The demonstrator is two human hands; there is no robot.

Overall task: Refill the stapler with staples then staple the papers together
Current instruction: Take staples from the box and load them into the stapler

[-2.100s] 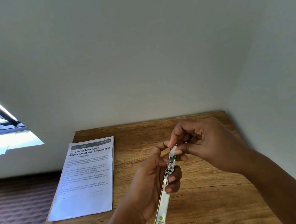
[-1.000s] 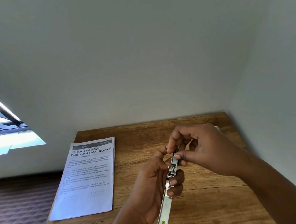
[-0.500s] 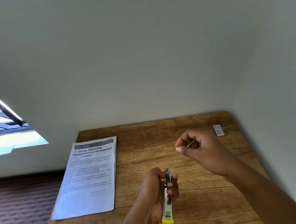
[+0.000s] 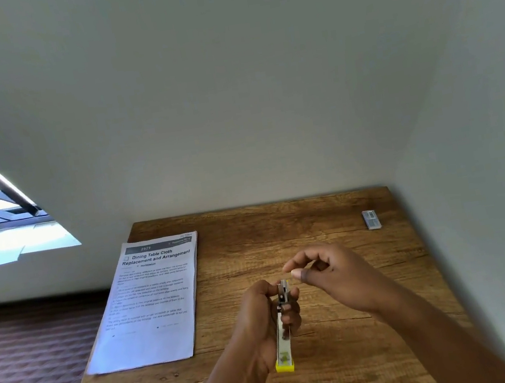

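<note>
**A:** What does the left hand [image 4: 260, 318] have?

**B:** Its grip is wrapped round the stapler [image 4: 282, 334], held above the wooden table [image 4: 335, 359]. The yellow end points back toward the person and the metal end pokes out past the fingers. Most of the stapler's middle is hidden inside that grip, so whether the magazine is open cannot be told.

**A:** And the right hand [image 4: 332, 274]?

**B:** It sits just beyond and to the right of the left grip, close to the stapler's metal tip. Thumb and forefinger are drawn together with the other fingers curled. A thin pale sliver shows between the fingertips, too small to identify; whether it pinches staples cannot be told.

**A:** Where are the papers [image 4: 153, 301]?

**B:** Flat on the table, well to the left of the grip, with the heading "Dining Table Cloth Replacement and Arrangement". The body text is too fine to read, and how many sheets lie there is unclear.

**A:** Anything else?

**B:** A small box [image 4: 371, 219], far beyond and right of the hands, near the wall; its label is illegible. Both forearms are cut off by the lower edge.
</note>
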